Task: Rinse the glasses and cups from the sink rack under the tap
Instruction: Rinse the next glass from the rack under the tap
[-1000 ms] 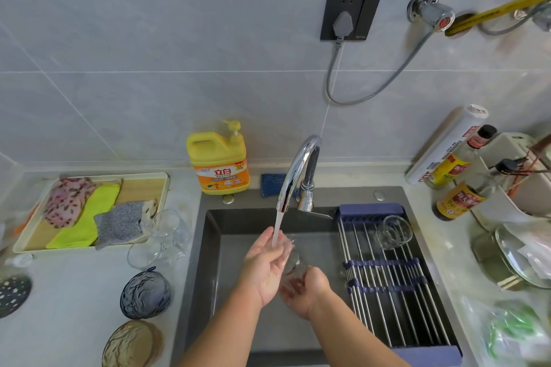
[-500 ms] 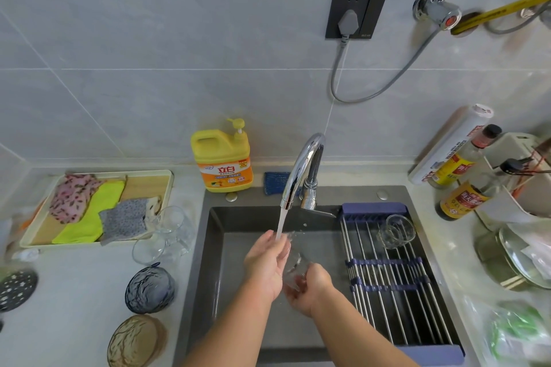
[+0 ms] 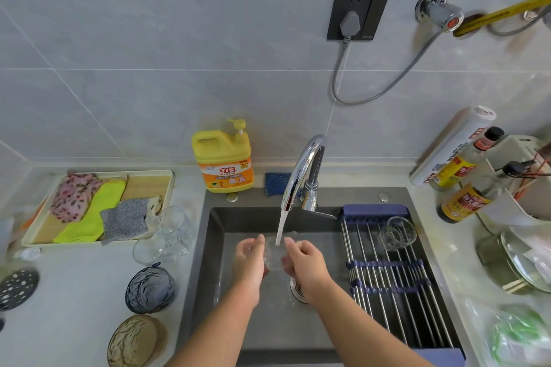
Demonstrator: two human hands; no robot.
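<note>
A person's left grip (image 3: 249, 259) and right grip (image 3: 304, 259) grasp a small clear glass (image 3: 273, 258) between them, over a dark sink (image 3: 214, 262). The left grip cups one side of the glass with its fingers raised, and the right grip curls its fingers round the other side. A stream (image 3: 281, 223) of water falls from a chrome tap (image 3: 304, 164) just beyond the grips and lands at the glass's far rim. Below the right grip, partly hidden by the wrist, is the drain (image 3: 296, 287). To the right of the right grip a rack (image 3: 387, 301) of metal bars lies across the sink, and a second glass (image 3: 398, 232) lies on its far end, well apart from the grips. Left of the left grip, on the pale surface (image 3: 74, 292), stand several clear glasses (image 3: 170, 232), with two bowls (image 3: 150, 289) nearer the person. Beyond those glasses is a tray (image 3: 158, 176) of folded cloths. A yellow soap bottle (image 3: 223, 158) stands at the wall, beyond the left grip.
</note>
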